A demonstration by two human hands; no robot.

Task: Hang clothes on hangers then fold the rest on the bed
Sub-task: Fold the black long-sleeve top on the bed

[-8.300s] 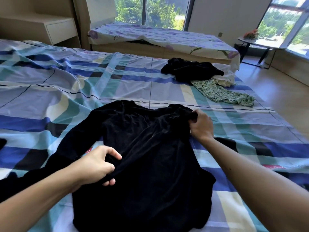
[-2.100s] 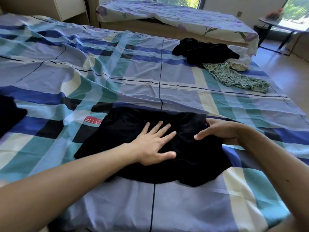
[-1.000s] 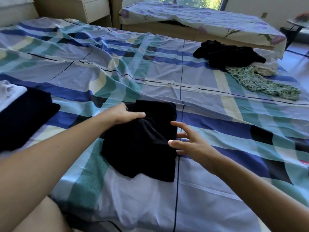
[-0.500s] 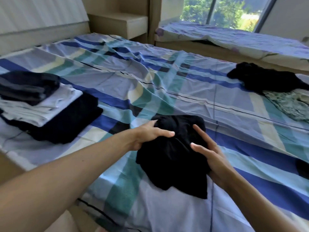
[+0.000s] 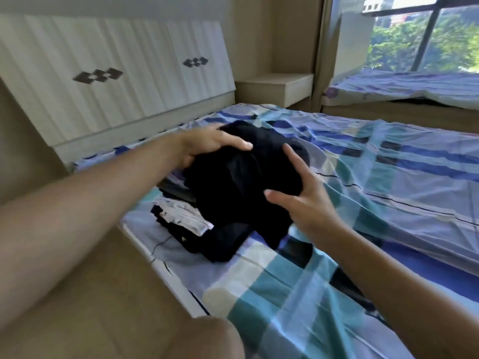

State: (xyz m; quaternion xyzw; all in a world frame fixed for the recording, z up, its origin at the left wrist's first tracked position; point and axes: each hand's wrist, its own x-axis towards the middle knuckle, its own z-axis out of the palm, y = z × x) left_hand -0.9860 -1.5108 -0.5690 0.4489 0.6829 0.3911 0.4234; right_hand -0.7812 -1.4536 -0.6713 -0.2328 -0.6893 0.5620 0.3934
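A folded black garment hangs just above a pile of folded clothes at the bed's left edge, near the headboard. My left hand grips the garment's top left corner, fingers curled over it. Against its right side my right hand presses with spread, straight fingers and the thumb below. The garment's lower end droops onto the checked blue bedsheet. Most of the pile is hidden behind the garment; a white folded piece and dark pieces show at its left.
A white ribbed headboard stands behind the pile. A wooden bedside shelf sits at the back, a second bed under the window to the right. Bare checked sheet stretches right of the garment. My knee shows at the bottom.
Both hands lifted the folded black garment off the sheet and carried it left toward the headboard, over the pile of folded clothes. The view swung left with it.
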